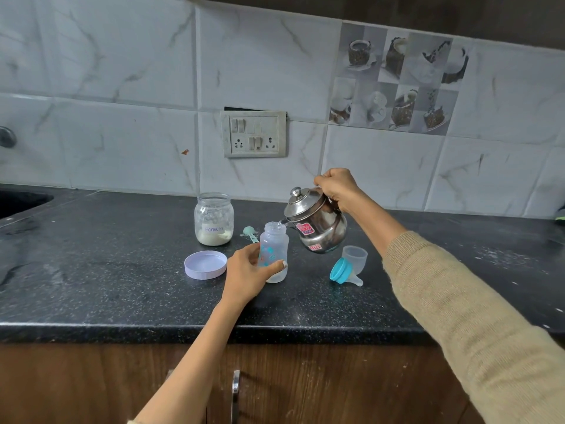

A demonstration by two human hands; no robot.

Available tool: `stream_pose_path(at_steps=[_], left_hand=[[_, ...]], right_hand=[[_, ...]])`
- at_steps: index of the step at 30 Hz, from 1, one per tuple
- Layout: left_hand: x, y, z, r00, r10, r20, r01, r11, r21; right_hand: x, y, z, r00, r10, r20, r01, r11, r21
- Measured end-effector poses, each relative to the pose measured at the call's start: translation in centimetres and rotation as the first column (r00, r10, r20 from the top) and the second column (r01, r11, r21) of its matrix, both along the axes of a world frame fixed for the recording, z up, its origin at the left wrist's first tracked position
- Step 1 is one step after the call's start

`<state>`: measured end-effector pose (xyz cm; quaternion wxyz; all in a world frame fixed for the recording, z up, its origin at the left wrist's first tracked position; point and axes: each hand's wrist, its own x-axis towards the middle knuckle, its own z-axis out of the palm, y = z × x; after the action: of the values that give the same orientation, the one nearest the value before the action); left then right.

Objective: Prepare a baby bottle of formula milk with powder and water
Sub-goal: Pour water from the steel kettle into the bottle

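Nearest, along the bottom of the frame, I log a brown wooden cabinet front (91,381) with a metal handle (235,390) at lower centre. Above it runs the dark speckled countertop (107,295), spanning the middle of the frame.

Item: left hand (247,276), centre of frame, fingers and thumb wrapped around the lower body of the baby bottle (273,249). The bottle stands upright and uncapped on the counter, with a shallow layer of clear liquid at its base.

Item: lilac jar lid (205,265), lying open side up just left of that hand.

Item: blue collar with teat (344,272), on its side right of the bottle; a clear cap (354,257) stands just behind it, touching or nearly so, I cannot tell which.

Item: steel kettle (316,223), centre right, tilted with its spout over the bottle mouth, a thin stream entering. My right hand (336,188) is clenched around its handle from above; a tan sleeve (458,301) covers that forearm.

Item: small green scoop (250,231), lying on the counter between bottle and jar.

Item: glass jar (214,218) labelled "Formula", open, with pale powder in the bottom, left of centre.

Farthest: the marble-pattern tiled wall (122,71), a switch and socket plate (254,134) at centre, a decorative cup-print tile (394,81) at upper right, and a sink edge (21,201) at far left.
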<state>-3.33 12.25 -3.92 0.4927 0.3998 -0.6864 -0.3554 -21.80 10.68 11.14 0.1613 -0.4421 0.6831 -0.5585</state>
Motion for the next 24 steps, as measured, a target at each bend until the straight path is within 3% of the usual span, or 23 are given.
stream_pose_path(at_steps=[10,24], left_hand=[[0.01,-0.12,-0.09,1.0,-0.012,-0.007,0.013,1.0,0.003],[0.0,0.08,0.03,1.0,-0.02,-0.013,0.02,1.0,0.017]], right_hand=[[0.56,0.49,0.66,0.992,-0.024,-0.121,0.029,0.999,0.044],[0.42,0.67,0.73,0.989,-0.007,-0.148,0.017,0.998,0.061]])
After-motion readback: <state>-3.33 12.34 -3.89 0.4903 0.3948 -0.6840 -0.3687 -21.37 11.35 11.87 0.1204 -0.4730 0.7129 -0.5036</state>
